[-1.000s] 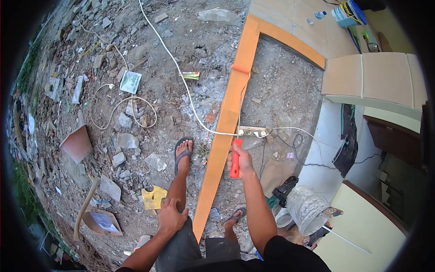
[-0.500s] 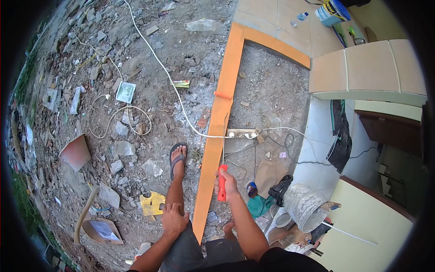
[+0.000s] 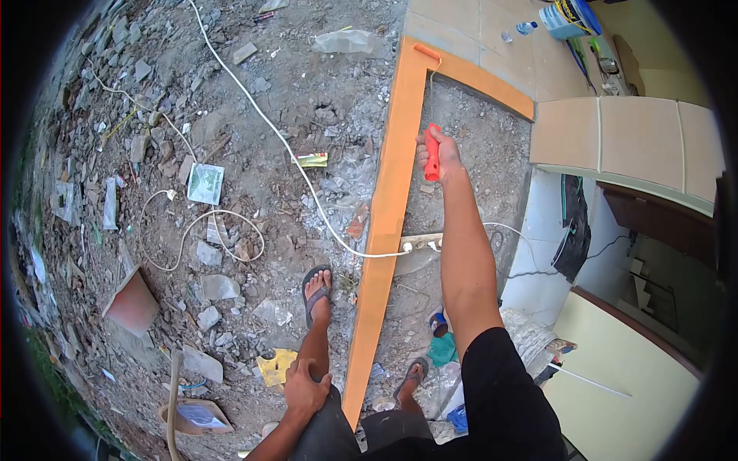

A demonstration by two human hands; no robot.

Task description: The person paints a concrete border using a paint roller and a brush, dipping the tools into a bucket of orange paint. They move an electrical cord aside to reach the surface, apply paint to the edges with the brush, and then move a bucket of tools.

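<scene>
In my right hand [image 3: 444, 156] is a paint roller, gripped by its red handle [image 3: 432, 154]. Its orange roller sleeve [image 3: 427, 51] rests at the far corner of the orange-painted low wall [image 3: 384, 207]. My right arm is stretched far forward, over the rubble inside the wall's corner. My left hand [image 3: 306, 386] lies on my left knee, fingers spread and holding nothing. A white cable [image 3: 296, 157] crosses over the wall to a socket strip [image 3: 423, 243] on its right side.
Rubble covers the ground at left, with a reddish bucket [image 3: 132, 302] and a wooden tool handle [image 3: 174, 399]. At right are a paint-smeared white bucket [image 3: 530, 334] and a teal bag [image 3: 443, 349]. A paint pail [image 3: 570, 18] stands on the tiles at far right.
My right hand has moved forward with the paint roller, taking the sleeve from the middle of the wall's long side to its far corner. My left hand stays on the knee.
</scene>
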